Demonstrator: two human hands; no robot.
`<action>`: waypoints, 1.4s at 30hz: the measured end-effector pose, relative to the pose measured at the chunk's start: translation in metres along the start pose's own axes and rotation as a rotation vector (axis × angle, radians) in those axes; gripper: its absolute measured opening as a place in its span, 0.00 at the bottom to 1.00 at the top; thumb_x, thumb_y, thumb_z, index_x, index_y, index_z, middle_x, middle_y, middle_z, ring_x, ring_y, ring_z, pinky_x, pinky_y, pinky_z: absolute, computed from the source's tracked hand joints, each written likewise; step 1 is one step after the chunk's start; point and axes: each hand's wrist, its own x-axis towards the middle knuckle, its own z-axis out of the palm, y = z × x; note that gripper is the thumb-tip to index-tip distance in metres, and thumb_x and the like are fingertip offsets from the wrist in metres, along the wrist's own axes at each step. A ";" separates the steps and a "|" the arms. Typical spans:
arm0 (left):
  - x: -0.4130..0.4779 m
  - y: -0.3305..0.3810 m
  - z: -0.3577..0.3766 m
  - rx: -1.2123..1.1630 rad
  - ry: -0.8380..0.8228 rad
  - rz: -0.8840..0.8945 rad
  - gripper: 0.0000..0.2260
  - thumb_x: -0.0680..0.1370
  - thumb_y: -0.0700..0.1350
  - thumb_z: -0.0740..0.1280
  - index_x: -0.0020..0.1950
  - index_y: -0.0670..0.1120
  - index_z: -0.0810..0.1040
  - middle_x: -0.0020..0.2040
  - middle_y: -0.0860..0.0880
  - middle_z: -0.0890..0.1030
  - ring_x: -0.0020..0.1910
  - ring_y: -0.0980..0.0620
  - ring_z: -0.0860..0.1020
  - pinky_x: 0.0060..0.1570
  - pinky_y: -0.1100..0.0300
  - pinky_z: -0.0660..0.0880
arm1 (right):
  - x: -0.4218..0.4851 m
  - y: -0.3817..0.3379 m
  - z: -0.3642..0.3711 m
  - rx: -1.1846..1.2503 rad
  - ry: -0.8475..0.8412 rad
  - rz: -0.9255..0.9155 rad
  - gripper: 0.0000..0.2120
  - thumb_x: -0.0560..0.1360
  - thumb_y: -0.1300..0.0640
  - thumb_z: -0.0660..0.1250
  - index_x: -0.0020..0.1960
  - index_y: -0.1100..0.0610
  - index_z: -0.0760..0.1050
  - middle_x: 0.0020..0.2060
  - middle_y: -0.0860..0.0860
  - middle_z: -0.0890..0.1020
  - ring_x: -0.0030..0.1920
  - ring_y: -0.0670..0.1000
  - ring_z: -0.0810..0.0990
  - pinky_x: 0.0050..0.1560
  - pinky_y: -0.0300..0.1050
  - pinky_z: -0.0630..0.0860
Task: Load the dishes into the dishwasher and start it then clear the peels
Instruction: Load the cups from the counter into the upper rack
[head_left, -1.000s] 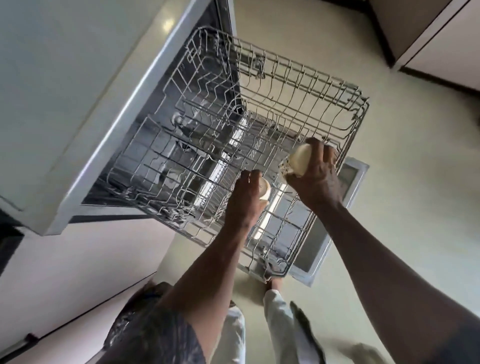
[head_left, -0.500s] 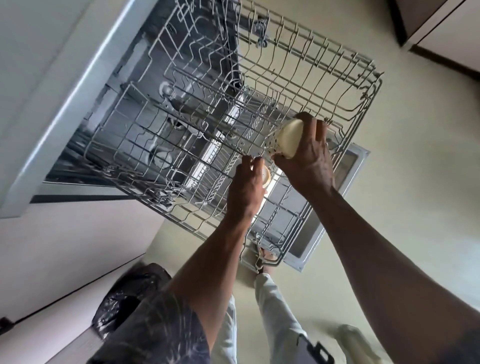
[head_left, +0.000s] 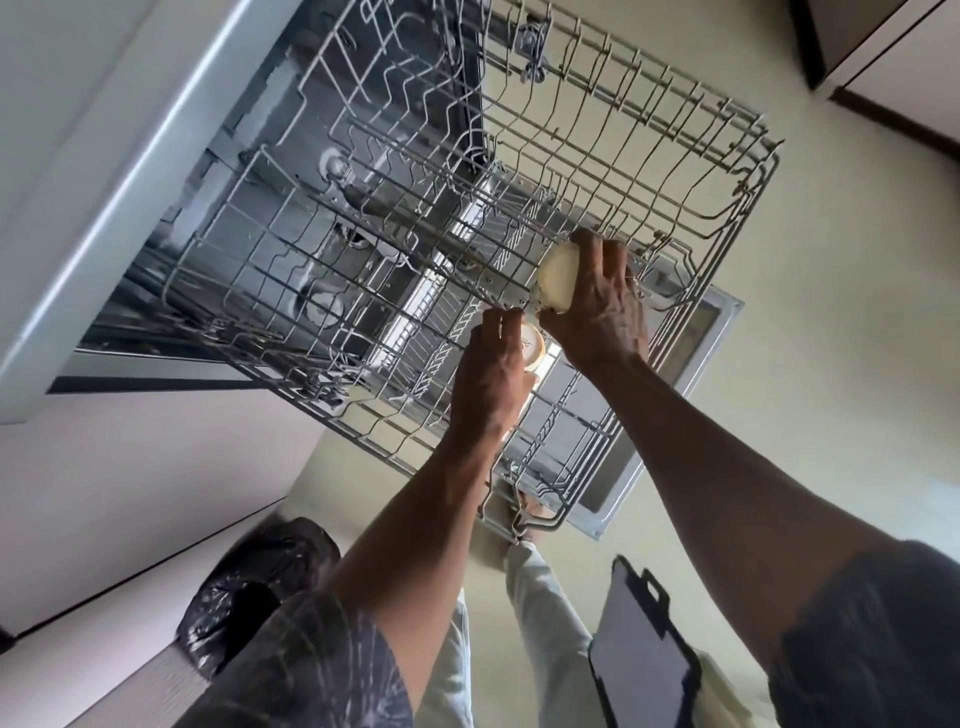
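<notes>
Holding one cream cup each, the left hand (head_left: 491, 374) and right hand (head_left: 602, 306) hover over the rack (head_left: 748, 171), right cup (head_left: 557, 278) nearer its wires.

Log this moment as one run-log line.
phase: loading | left hand: holds cup | right hand: holds bowl over rack | rack: pulled out

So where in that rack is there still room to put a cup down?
Nearly everywhere: the rack holds no dishes. Its whole span toward the dishwasher is bare wire. The only busy spot is the near right part, where the left hand and right hand each hold a cup.
</notes>
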 end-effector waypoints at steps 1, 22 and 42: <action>0.000 0.000 -0.002 -0.010 -0.001 0.003 0.37 0.66 0.46 0.82 0.70 0.47 0.66 0.66 0.45 0.72 0.60 0.47 0.76 0.56 0.55 0.80 | 0.001 -0.001 0.000 -0.003 -0.002 0.001 0.44 0.65 0.53 0.79 0.74 0.52 0.60 0.65 0.56 0.68 0.61 0.57 0.73 0.48 0.48 0.77; -0.029 -0.011 -0.040 -0.018 -0.052 0.004 0.43 0.67 0.55 0.80 0.75 0.44 0.64 0.68 0.44 0.71 0.66 0.49 0.73 0.66 0.58 0.73 | -0.008 -0.006 -0.032 0.110 -0.127 0.054 0.60 0.60 0.54 0.85 0.81 0.52 0.52 0.71 0.63 0.65 0.69 0.65 0.68 0.66 0.64 0.70; -0.259 -0.124 -0.323 0.164 0.439 -0.173 0.28 0.77 0.58 0.65 0.72 0.42 0.71 0.72 0.42 0.72 0.73 0.43 0.69 0.72 0.47 0.67 | -0.166 -0.305 -0.078 0.002 -0.064 -0.550 0.33 0.79 0.36 0.52 0.77 0.55 0.65 0.79 0.58 0.59 0.78 0.63 0.58 0.76 0.65 0.55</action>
